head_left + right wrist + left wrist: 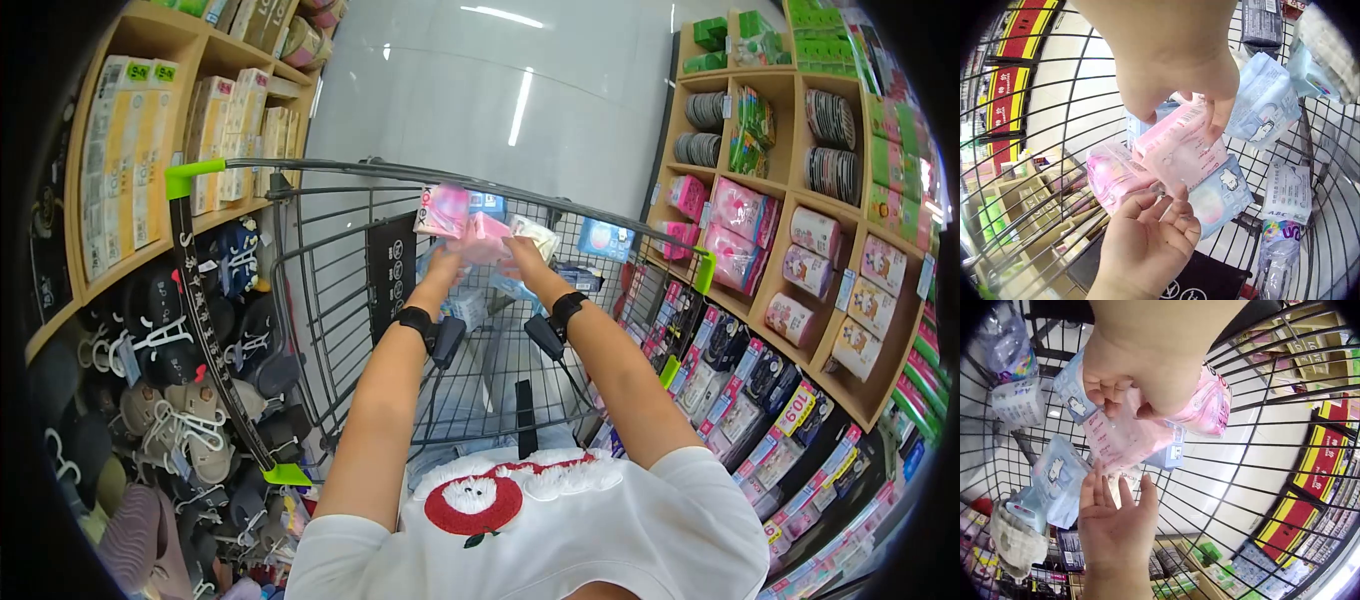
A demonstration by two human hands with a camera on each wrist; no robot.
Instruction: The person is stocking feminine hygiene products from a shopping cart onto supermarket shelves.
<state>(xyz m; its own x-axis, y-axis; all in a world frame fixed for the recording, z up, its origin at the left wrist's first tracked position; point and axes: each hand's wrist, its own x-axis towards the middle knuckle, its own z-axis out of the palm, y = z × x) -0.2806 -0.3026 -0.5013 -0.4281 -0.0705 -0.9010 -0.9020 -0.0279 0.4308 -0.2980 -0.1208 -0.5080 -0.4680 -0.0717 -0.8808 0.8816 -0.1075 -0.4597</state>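
Left grip (pixel 1150 240) pinching pink pack (pixel 1188 153), right grip (pixel 1179 81) holding opposite end, barcode side (pixel 1192 116) by right grip, long axis unclear

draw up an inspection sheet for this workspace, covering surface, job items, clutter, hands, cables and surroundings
Surface: black wire shopping cart with green plastic corners.
Job items: pale pink, plastic-wrapped, box-shaped package, between the hands.
Clutter: glossy pink rounded pack and pale blue plastic packs in the cart.
Hands: left hand pinches the package's corner; right hand touches it with extended fingers.
Cables: thin black cables near the black wrist-worn devices.
Surroundings: light wooden shelves on both sides; black and beige shoes hung at left.
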